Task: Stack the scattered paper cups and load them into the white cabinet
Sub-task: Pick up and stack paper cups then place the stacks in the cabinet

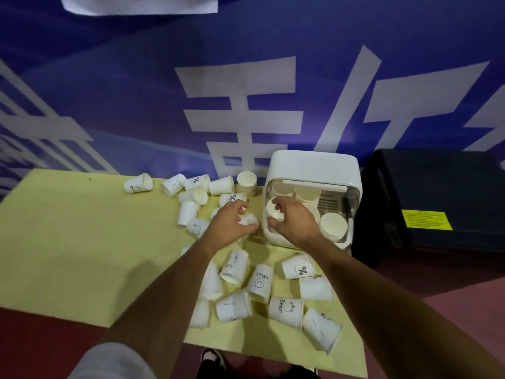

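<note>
Big blue banner (246,91) with white lettering fills the whole far side. In front of it sits the yellow table (68,242), and a black crate (437,192) with a yellow label (426,220) stands just beside the table's right end.

The white cabinet (314,165) sits at the far right of the table. You can see cups standing inside it, rims up, and one stack (333,225) is in its near right part.

Loose paper cups are all over. A far bunch (196,187) lies on its sides left of the cabinet, and a near bunch (259,283) is tipped over under and between the forearms, so both arms reach across that mess. A dark shoe (213,356) pokes out below the near table edge.

The left hand (226,225) is just left of the cabinet, fingers curled round a small cup (249,218). It's blurry, so I can't tell exactly how the fingers sit. The right hand (293,221) is at the cabinet's left front opening, thumb and fingers pinching an open-mouthed cup (274,208) right at the cabinet's edge, mouth facing the camera.
</note>
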